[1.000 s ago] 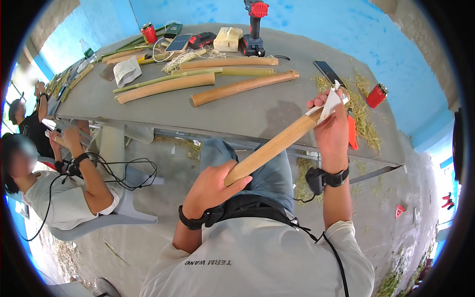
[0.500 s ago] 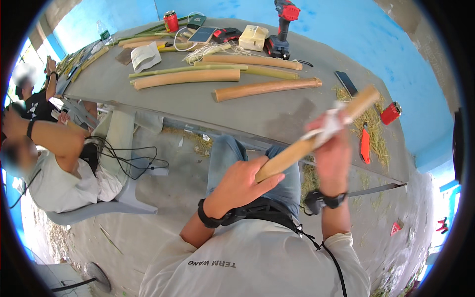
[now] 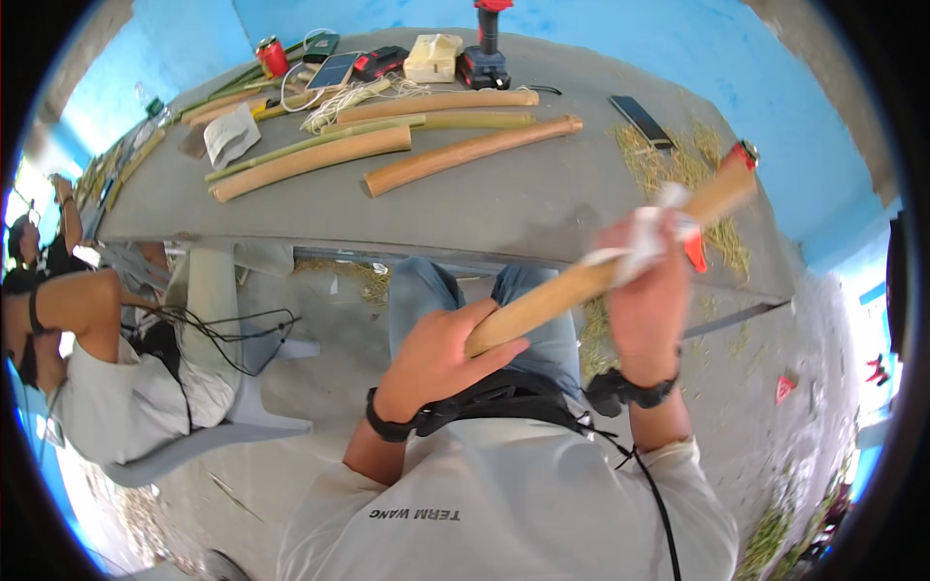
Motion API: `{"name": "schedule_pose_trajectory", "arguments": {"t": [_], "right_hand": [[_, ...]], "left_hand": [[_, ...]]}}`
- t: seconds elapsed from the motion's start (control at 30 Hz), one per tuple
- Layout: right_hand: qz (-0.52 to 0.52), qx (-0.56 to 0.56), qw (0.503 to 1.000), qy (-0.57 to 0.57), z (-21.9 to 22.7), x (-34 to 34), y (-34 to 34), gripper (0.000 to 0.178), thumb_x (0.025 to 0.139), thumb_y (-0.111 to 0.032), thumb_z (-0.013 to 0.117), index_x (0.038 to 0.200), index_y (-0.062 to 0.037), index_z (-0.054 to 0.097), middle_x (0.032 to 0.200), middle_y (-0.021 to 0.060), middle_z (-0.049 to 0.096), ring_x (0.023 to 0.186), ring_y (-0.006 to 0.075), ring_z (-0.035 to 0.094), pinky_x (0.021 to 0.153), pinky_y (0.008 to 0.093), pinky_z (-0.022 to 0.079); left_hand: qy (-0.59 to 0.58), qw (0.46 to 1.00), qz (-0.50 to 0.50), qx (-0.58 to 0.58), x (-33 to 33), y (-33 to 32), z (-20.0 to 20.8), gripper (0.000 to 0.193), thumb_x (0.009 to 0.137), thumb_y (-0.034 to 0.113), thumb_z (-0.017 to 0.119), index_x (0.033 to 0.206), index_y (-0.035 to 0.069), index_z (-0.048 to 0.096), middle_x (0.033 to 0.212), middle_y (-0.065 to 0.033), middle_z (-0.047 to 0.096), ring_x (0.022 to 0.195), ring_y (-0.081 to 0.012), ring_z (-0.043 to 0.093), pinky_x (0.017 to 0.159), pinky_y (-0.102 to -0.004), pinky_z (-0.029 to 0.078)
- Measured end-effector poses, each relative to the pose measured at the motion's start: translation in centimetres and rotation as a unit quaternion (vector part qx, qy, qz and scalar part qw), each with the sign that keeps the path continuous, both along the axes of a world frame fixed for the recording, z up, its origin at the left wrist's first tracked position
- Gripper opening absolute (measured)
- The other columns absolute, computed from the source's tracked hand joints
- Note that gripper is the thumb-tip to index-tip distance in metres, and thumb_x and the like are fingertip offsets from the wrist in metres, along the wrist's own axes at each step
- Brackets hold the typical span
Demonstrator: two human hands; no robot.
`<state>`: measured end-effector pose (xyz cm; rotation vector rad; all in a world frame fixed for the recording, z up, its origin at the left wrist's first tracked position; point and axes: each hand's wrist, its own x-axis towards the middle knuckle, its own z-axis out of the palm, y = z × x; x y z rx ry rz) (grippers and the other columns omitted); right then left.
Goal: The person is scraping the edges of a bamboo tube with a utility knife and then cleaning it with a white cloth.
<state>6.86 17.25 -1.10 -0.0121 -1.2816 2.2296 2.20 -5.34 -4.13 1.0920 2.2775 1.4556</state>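
A long piece of tan bamboo [image 3: 538, 308] slants across my lap, its far end rising to the right over the table edge. Around its lower end my left hand [image 3: 431, 353] is closed, thumb lying along the side. Farther up, my right hand [image 3: 647, 310] grips a crumpled white sheet [image 3: 632, 263] wrapped about the bamboo. Motion blurs this hand, and I cannot tell whether the sheet is paper or cloth. Just behind the right hand, a red-handled tool [image 3: 695, 250] lies on the table, partly hidden.
Split bamboo lengths [image 3: 475, 155] lie across the grey table [image 3: 465, 213]. Behind them stand a cordless drill [image 3: 486, 58] and a pale yellow box [image 3: 433, 58]. A phone [image 3: 639, 121], plant shavings [image 3: 727, 247] and a red can [image 3: 744, 153] are at right. Another person's arm [image 3: 77, 305] is at left.
My view has shifted, so the table things sit farther left. Both hands keep their grip, and the bamboo's far end now overlaps the red can. The other person's arm has lowered.
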Motion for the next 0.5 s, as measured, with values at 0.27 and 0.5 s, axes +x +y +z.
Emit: {"name": "schedule_pose_trajectory", "arguments": {"t": [0.27,0.5], "right_hand": [[0.061,-0.122,0.987,-0.087,2.2,-0.7,-0.7,0.038,0.107,-0.037,0.047,0.12,-0.0025,0.054,0.098,0.0122,0.068,0.095,0.024,0.067,0.084,0.0393,0.054],[0.001,-0.098,0.994,-0.037,3.0,0.6,6.5,0.034,0.108,-0.032,0.046,0.121,-0.0027,0.054,0.108,0.011,0.066,0.097,0.0261,0.066,0.086,0.0425,0.054]], "left_hand": [[-0.073,0.996,0.004,-0.047,-0.3,0.4,0.4,0.036,0.087,0.029,0.077,0.107,0.0,0.066,0.077,-0.0086,0.061,0.068,-0.0152,0.052,0.064,-0.0301,0.046],[-0.035,0.999,-0.012,-0.036,-0.1,-0.8,-0.8,0.034,0.088,0.034,0.075,0.089,0.003,0.062,0.07,-0.0155,0.058,0.061,-0.0346,0.051,0.059,-0.0382,0.045]]}}
